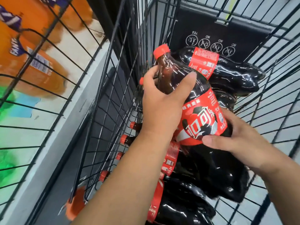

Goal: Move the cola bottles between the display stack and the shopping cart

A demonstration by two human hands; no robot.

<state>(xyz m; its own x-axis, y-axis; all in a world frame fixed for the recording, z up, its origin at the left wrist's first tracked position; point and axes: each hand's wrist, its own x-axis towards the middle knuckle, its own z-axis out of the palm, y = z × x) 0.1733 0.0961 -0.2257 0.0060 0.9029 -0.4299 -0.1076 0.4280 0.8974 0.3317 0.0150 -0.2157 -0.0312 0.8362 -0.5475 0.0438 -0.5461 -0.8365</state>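
Two hands grip one cola bottle [201, 114] (left hand [160, 101] neckward, right hand [238, 140] lower), but slick plastic may slip onto bottles [211, 172] beneath.

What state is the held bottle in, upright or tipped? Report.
Tipped: the bottle lies slanted across the cart, cap pointing away from the person.

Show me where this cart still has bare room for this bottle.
Bare wire shows right of the pile, along the right wall, down to the near right corner. The left is crowded: caps line the left wall, a far bottle lies across the end, and the held bottle covers the middle.
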